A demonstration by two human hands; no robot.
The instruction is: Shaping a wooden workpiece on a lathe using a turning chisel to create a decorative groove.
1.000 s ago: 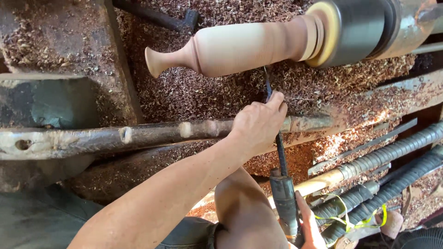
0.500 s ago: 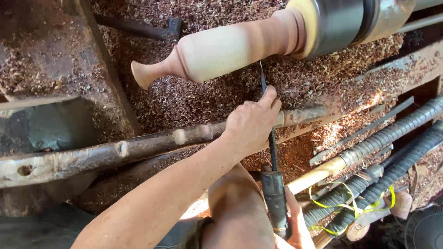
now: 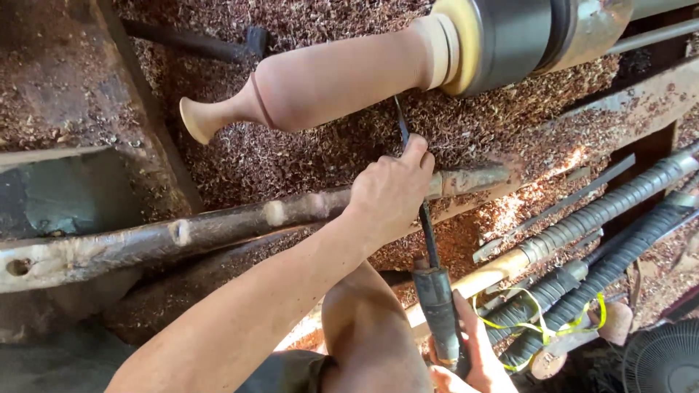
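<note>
Chisel [image 3: 426, 240] tip: hidden behind the turned wooden workpiece [image 3: 328, 80], contact point not visible. Right hand [image 3: 473, 356] cut off by bottom edge, grip only partly seen. Left hand [image 3: 389, 193] covers the blade's middle. Chuck [image 3: 510, 36] cropped at top edge.

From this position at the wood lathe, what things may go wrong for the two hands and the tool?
1. The left hand steers the dark metal turning chisel on the rough bar-shaped tool rest, near the pale vase-shaped wooden workpiece; a slip might bring its fingers against the wood.
2. The right hand holds only the handle's end, so a catch might twist the chisel loose.
3. Wood shavings lie thick below and may hide hazards.
</note>
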